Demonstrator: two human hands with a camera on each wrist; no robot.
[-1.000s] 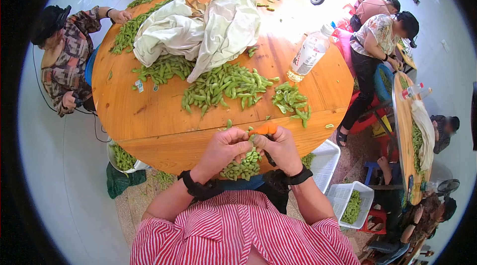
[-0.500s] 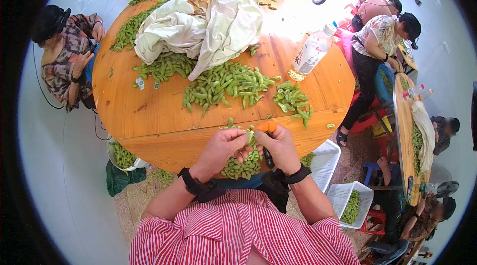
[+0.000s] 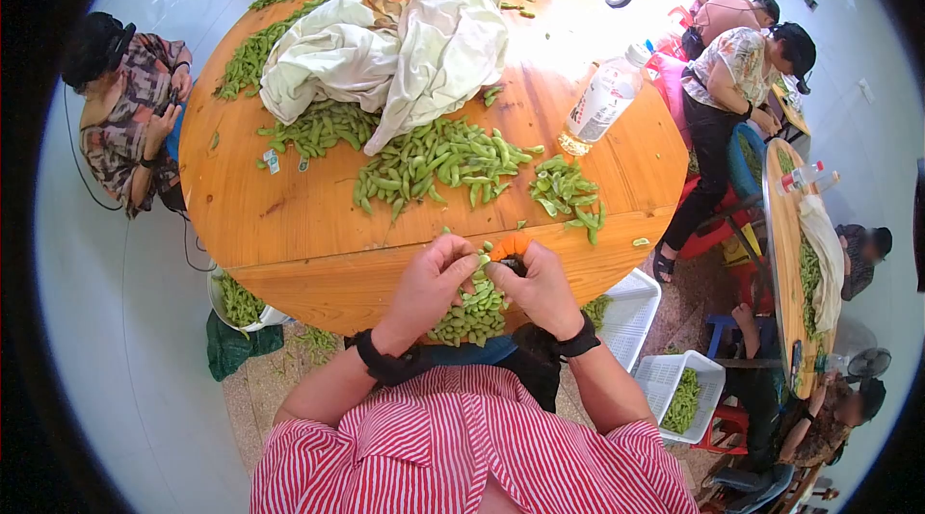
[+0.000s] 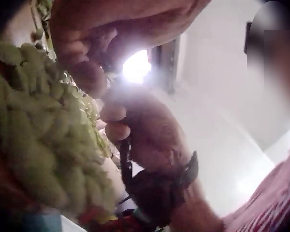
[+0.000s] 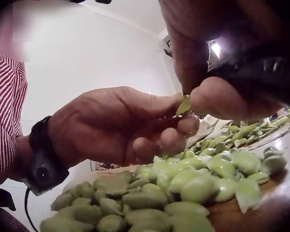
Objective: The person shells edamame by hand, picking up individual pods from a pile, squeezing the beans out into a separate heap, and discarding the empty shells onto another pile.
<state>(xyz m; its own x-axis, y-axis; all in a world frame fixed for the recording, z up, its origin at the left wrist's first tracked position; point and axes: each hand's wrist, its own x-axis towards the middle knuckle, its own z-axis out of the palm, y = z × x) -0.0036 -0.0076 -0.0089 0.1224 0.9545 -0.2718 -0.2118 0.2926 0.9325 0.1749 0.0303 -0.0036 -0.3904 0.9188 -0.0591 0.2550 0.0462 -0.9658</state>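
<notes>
My left hand (image 3: 429, 283) pinches a small green edamame pod (image 5: 183, 105) between thumb and fingertips. Curled around a black-and-orange tool (image 3: 511, 249), my right hand (image 3: 544, 292) has its thumb tip right at that pod. The tool's black part (image 5: 261, 72) lies along the palm in the right wrist view; its working end is hidden. Below both hands, a heap of short, plump edamame pods (image 3: 467, 323) sits at the table's near edge. Longer pods (image 3: 429, 167) are piled farther in, with a smaller group of pods (image 3: 564, 196) to their right.
A pale cloth (image 3: 385, 52) covers part of the pod pile on the round wooden table (image 3: 289, 215). A plastic bottle (image 3: 602, 105) stands at right. White baskets (image 3: 679, 369) are on the floor. People sit at left and at another table (image 3: 795, 302).
Both hands stay over the near heap, with small shifts of the fingers. The tool's black end, visible below the right hand half a second ago, has turned up under the orange part.
</notes>
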